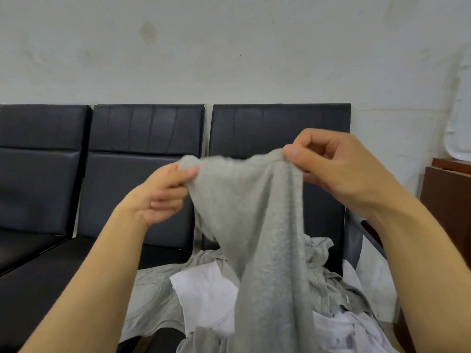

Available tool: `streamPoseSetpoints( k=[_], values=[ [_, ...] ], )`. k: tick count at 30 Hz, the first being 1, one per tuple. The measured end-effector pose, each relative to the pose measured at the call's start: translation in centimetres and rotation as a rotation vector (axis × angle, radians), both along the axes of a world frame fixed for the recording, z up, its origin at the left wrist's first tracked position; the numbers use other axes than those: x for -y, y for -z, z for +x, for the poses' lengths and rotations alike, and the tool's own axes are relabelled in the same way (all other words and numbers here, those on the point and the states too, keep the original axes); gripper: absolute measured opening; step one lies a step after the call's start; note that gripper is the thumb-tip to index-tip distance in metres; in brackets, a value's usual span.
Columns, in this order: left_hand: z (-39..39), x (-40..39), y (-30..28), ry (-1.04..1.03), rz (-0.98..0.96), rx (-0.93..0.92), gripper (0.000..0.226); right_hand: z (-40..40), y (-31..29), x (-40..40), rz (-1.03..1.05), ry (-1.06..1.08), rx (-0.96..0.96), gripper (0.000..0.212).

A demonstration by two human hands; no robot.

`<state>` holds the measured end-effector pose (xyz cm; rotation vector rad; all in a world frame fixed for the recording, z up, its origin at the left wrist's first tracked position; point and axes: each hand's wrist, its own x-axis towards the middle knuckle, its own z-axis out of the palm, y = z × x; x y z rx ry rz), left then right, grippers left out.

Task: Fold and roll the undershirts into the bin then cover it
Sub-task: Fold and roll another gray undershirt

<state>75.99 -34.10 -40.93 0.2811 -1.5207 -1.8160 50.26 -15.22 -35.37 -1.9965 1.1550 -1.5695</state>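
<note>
Pinching one grey undershirt (254,225), two hands: left (163,197) and right (339,164); three black seats (142,138) behind.

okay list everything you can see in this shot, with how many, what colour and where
held undershirt: one, grey, hanging between both hands above the pile
pile of undershirts: several, grey and white, exact count unclear, heaped on the seat below
seats: three backrests, black, against the wall
wall: one, off-white, behind the seats
wooden cabinet: one, brown, far right
white object: one, on the cabinet, partly cut off
left hand: pinches the shirt's left top edge
right hand: pinches the right top edge
</note>
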Motion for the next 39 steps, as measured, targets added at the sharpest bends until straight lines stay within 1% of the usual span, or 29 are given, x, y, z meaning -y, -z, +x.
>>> streamPoseSetpoints(
  k=[1,2,3,4,6,7,8,9,11,12,13,14,16,17,18,19,20,23,25,27,28,29,32,34,36,39],
  values=[
    [-0.2,0.0,-0.1,0.053,0.112,-0.144,0.046,-0.1,-0.2,-0.1,-0.004,-0.024,0.089,0.021],
    [-0.4,0.1,0.0,0.107,0.173,-0.217,0.039,-0.3,-0.4,-0.2,-0.01,-0.035,0.163,0.021],
    [-0.6,-0.1,0.1,0.125,0.174,-0.185,0.033,-0.5,-0.5,-0.3,-0.019,-0.03,0.216,0.02],
    [-1.0,-0.6,0.2,0.12,0.125,-0.076,0.033,-0.6,-0.6,-0.2,-0.026,-0.014,0.246,0.02],
    [-1.9,-1.7,0.4,0.082,-0.046,0.188,0.043,-0.9,-0.5,0.0,-0.02,0.026,0.254,0.019],
    [-2.5,-2.3,0.4,0.055,-0.108,0.254,0.049,-1.1,-0.4,0.1,-0.011,0.04,0.249,0.02],
    [-3.0,-2.5,0.3,0.024,-0.117,0.251,0.05,-1.2,-0.2,0.3,0.0,0.05,0.244,0.021],
    [-3.5,-2.5,0.0,0.001,-0.088,0.2,0.045,-1.4,-0.1,0.4,0.006,0.055,0.249,0.021],
    [-3.9,-2.2,-0.4,-0.012,0.024,0.029,0.029,-1.7,0.0,0.5,0.003,0.057,0.293,0.021],
    [-3.9,-2.1,-0.5,-0.014,0.076,-0.037,0.029,-1.9,-0.1,0.6,-0.004,0.059,0.33,0.02],
    [-3.8,-2.1,-0.7,-0.028,0.08,-0.039,0.032,-2.1,-0.2,0.6,-0.013,0.061,0.368,0.02],
    [-3.8,-2.5,-0.8,-0.051,0.022,0.023,0.035,-2.4,-0.3,0.6,-0.022,0.065,0.399,0.019],
    [-4.2,-3.3,-0.8,-0.102,-0.149,0.215,0.041,-2.9,-0.2,0.8,-0.033,0.074,0.419,0.019],
    [-4.6,-3.7,-1.0,-0.131,-0.191,0.26,0.048,-3.1,-0.1,0.9,-0.03,0.081,0.413,0.019],
    [-5.0,-3.9,-1.2,-0.166,-0.186,0.247,0.057,-3.3,0.0,1.0,-0.023,0.097,0.405,0.02],
    [-5.1,-3.8,-1.4,-0.202,-0.16,0.19,0.061,-3.5,0.1,1.1,-0.016,0.118,0.401,0.02],
    [-5.1,-3.7,-1.7,-0.232,-0.136,0.117,0.06,-3.7,0.2,1.2,-0.011,0.141,0.407,0.021],
    [-4.7,-3.9,-2.9,-0.276,-0.118,-0.038,0.037,-4.5,0.1,1.2,0.011,0.144,0.489,0.018],
    [-4.3,-4.3,-3.5,-0.33,-0.213,0.004,0.031,-4.9,0.0,1.1,0.033,0.096,0.543,0.014],
    [-4.2,-5.1,-3.8,-0.368,-0.347,0.112,0.036,-5.0,0.0,1.0,0.05,0.067,0.588,0.009],
    [-4.2,-5.4,-3.9,-0.375,-0.373,0.131,0.038,-5.0,0.0,0.9,0.057,0.069,0.618,0.009],
    [-4.2,-5.6,-4.1,-0.377,-0.357,0.113,0.039,-5.0,-0.1,0.9,0.064,0.079,0.651,0.01],
    [-4.4,-5.9,-4.8,-0.344,-0.174,-0.029,0.03,-5.2,-0.2,0.5,0.081,0.103,0.703,0.013],
    [-4.4,-6.0,-4.8,-0.334,-0.138,-0.032,0.028,-5.3,-0.3,0.3,0.08,0.115,0.682,0.017],
    [-4.2,-6.1,-4.6,-0.392,-0.245,0.043,0.028,-5.4,-0.3,0.2,0.075,0.131,0.658,0.02],
    [-3.9,-6.0,-4.6,-0.608,-0.478,0.212,0.03,-5.4,-0.4,0.3,0.064,0.108,0.66,0.016]
  ],
)
